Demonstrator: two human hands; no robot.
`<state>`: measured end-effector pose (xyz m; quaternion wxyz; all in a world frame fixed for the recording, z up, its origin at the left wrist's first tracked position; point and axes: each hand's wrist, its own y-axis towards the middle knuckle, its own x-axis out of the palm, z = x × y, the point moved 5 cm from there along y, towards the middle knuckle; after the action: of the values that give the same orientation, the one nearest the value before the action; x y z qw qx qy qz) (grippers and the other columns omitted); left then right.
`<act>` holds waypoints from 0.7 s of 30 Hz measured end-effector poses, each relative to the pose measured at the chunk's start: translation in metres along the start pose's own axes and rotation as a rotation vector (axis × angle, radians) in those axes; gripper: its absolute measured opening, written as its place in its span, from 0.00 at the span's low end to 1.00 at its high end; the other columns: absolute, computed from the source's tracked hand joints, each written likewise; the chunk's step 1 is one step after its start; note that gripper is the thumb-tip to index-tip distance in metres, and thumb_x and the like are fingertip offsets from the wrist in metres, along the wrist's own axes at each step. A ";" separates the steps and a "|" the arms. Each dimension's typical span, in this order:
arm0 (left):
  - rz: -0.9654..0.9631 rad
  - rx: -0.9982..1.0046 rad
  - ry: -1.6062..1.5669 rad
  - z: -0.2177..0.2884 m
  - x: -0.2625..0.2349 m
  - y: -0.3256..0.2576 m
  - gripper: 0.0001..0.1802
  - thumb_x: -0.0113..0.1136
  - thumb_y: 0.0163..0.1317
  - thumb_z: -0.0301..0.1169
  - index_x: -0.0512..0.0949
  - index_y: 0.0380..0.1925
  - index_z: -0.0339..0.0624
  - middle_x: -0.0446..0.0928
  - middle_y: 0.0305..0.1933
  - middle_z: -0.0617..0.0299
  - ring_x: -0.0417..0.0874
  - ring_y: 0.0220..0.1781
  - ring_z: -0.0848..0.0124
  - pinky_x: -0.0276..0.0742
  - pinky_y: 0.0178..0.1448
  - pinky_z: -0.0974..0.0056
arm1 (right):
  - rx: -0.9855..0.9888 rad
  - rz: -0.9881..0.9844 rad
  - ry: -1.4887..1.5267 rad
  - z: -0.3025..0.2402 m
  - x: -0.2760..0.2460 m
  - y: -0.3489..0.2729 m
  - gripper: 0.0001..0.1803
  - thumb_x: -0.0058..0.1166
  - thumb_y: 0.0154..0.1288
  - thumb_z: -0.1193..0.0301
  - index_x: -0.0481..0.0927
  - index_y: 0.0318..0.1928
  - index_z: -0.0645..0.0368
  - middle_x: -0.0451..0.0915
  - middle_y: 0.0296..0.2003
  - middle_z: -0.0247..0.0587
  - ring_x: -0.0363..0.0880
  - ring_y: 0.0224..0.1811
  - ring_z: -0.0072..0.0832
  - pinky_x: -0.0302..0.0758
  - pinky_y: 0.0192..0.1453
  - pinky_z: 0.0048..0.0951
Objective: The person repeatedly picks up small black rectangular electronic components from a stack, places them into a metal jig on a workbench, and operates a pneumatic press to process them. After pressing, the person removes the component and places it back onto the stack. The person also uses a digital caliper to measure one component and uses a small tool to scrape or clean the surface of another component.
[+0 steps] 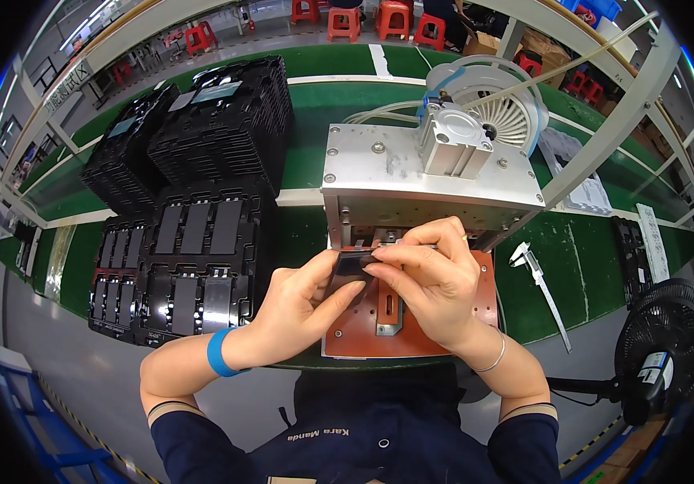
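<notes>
Between my two hands is a flat, dark, glossy rectangular battery cell, tilted in front of the metal press. My left hand pinches its left side, thumb across the face. With thumb and fingertips, my right hand grips near its upper right edge; the exact contact is partly hidden by the fingers. Below the hands lies an orange-red base plate with a slotted fixture at its middle. The silver press with an air cylinder stands just beyond. Similar dark cells lie in a black tray at left.
Tall stacks of black trays rise at the back left. A caliper lies on the green bench at right. Beside it, near the edge, is a black fan. A white reel stands behind the press, near a slanting frame post.
</notes>
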<state>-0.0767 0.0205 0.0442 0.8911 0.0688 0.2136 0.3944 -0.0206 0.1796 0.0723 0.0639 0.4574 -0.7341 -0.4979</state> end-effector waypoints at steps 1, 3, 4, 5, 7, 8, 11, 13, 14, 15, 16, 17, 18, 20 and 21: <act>0.009 0.019 0.023 0.001 0.000 0.000 0.15 0.58 0.66 0.22 0.74 0.52 0.33 0.84 0.33 0.58 0.83 0.30 0.80 0.77 0.33 0.72 | 0.026 -0.013 0.017 0.001 0.000 0.001 0.11 0.73 0.43 0.74 0.87 0.32 0.56 0.76 0.29 0.32 0.69 0.33 0.29 0.67 0.36 0.28; 0.028 0.057 0.068 0.003 0.001 0.001 0.15 0.58 0.65 0.22 0.74 0.52 0.33 0.83 0.29 0.57 0.82 0.26 0.79 0.76 0.30 0.72 | 0.085 -0.029 0.072 0.004 0.000 0.001 0.11 0.73 0.44 0.74 0.87 0.31 0.56 0.76 0.29 0.33 0.69 0.32 0.28 0.67 0.36 0.28; 0.024 0.060 0.086 0.002 0.001 0.001 0.15 0.59 0.65 0.22 0.74 0.51 0.33 0.82 0.28 0.57 0.82 0.25 0.78 0.75 0.29 0.72 | 0.119 -0.030 0.109 0.006 0.000 0.000 0.10 0.73 0.44 0.74 0.87 0.31 0.57 0.76 0.28 0.33 0.69 0.32 0.27 0.67 0.35 0.27; 0.020 0.063 0.104 0.002 0.001 0.001 0.15 0.59 0.65 0.22 0.74 0.51 0.33 0.82 0.27 0.57 0.82 0.24 0.77 0.74 0.28 0.72 | 0.153 -0.032 0.146 0.007 0.000 0.000 0.10 0.73 0.44 0.75 0.87 0.31 0.57 0.76 0.28 0.33 0.69 0.32 0.27 0.67 0.35 0.27; 0.021 0.072 0.124 0.001 0.001 0.001 0.15 0.59 0.64 0.22 0.75 0.51 0.34 0.81 0.26 0.57 0.82 0.23 0.76 0.73 0.27 0.72 | 0.140 -0.025 0.146 0.008 -0.001 0.000 0.10 0.73 0.44 0.75 0.87 0.30 0.57 0.76 0.28 0.32 0.69 0.32 0.26 0.66 0.34 0.26; 0.025 0.077 0.126 0.001 0.001 0.001 0.15 0.59 0.64 0.22 0.75 0.50 0.34 0.81 0.25 0.57 0.82 0.22 0.76 0.73 0.26 0.71 | 0.135 -0.023 0.147 0.009 0.000 0.000 0.10 0.73 0.44 0.75 0.87 0.30 0.56 0.76 0.27 0.32 0.69 0.32 0.26 0.66 0.34 0.26; 0.052 0.105 0.126 0.001 0.002 0.001 0.14 0.60 0.63 0.21 0.75 0.50 0.34 0.80 0.23 0.58 0.81 0.21 0.75 0.72 0.25 0.71 | 0.086 0.003 0.130 0.007 -0.001 0.000 0.10 0.74 0.43 0.76 0.87 0.29 0.56 0.76 0.26 0.32 0.69 0.31 0.26 0.66 0.34 0.26; 0.057 0.114 0.134 0.003 0.002 0.001 0.14 0.60 0.63 0.21 0.75 0.49 0.34 0.80 0.23 0.58 0.81 0.21 0.75 0.71 0.25 0.71 | 0.082 0.006 0.127 0.007 -0.001 -0.001 0.10 0.74 0.42 0.76 0.87 0.28 0.56 0.76 0.26 0.31 0.69 0.30 0.26 0.66 0.33 0.26; 0.052 0.110 0.144 0.005 0.001 0.001 0.14 0.60 0.63 0.21 0.76 0.49 0.34 0.80 0.23 0.58 0.81 0.21 0.75 0.72 0.25 0.71 | 0.079 0.007 0.127 0.007 -0.001 -0.001 0.10 0.74 0.42 0.76 0.87 0.28 0.56 0.76 0.25 0.31 0.69 0.30 0.26 0.66 0.33 0.26; 0.047 0.107 0.154 0.006 0.001 0.001 0.14 0.60 0.63 0.21 0.76 0.49 0.34 0.80 0.23 0.58 0.81 0.21 0.75 0.72 0.25 0.71 | 0.073 0.007 0.125 0.006 -0.002 -0.001 0.10 0.74 0.42 0.76 0.87 0.28 0.56 0.76 0.25 0.31 0.69 0.30 0.26 0.66 0.33 0.26; 0.044 0.104 0.154 0.005 0.001 0.000 0.14 0.60 0.63 0.21 0.76 0.49 0.34 0.80 0.23 0.57 0.81 0.21 0.75 0.72 0.25 0.71 | 0.067 0.007 0.120 0.005 -0.002 -0.001 0.10 0.74 0.42 0.76 0.87 0.28 0.56 0.76 0.25 0.31 0.69 0.30 0.26 0.65 0.33 0.26; 0.042 0.101 0.154 0.005 0.001 0.000 0.14 0.60 0.63 0.21 0.76 0.50 0.34 0.80 0.23 0.57 0.81 0.21 0.75 0.72 0.25 0.71 | 0.060 0.006 0.115 0.005 -0.002 -0.001 0.10 0.74 0.42 0.76 0.87 0.28 0.56 0.76 0.25 0.31 0.69 0.30 0.26 0.65 0.33 0.26; 0.040 0.098 0.155 0.004 0.001 0.000 0.14 0.59 0.63 0.21 0.76 0.50 0.34 0.80 0.23 0.57 0.81 0.21 0.75 0.72 0.25 0.71 | 0.063 0.006 0.118 0.005 -0.002 -0.001 0.09 0.74 0.43 0.76 0.87 0.28 0.56 0.76 0.25 0.32 0.69 0.30 0.26 0.65 0.33 0.26; 0.035 0.102 0.153 0.005 0.001 0.001 0.15 0.59 0.63 0.21 0.76 0.50 0.34 0.80 0.25 0.57 0.81 0.21 0.74 0.73 0.25 0.71 | 0.068 0.007 0.119 0.006 -0.002 -0.002 0.09 0.73 0.44 0.76 0.86 0.28 0.56 0.76 0.25 0.32 0.69 0.30 0.26 0.65 0.32 0.26; 0.033 0.104 0.152 0.006 0.002 0.001 0.15 0.59 0.63 0.21 0.75 0.50 0.34 0.81 0.25 0.57 0.82 0.21 0.74 0.73 0.26 0.71 | 0.092 -0.011 0.123 0.007 -0.002 -0.002 0.08 0.73 0.45 0.76 0.86 0.28 0.57 0.76 0.26 0.32 0.69 0.30 0.26 0.65 0.32 0.26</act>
<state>-0.0741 0.0230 0.0490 0.8610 0.0882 0.2996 0.4013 -0.0224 0.1854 0.0681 0.0848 0.4936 -0.7483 -0.4350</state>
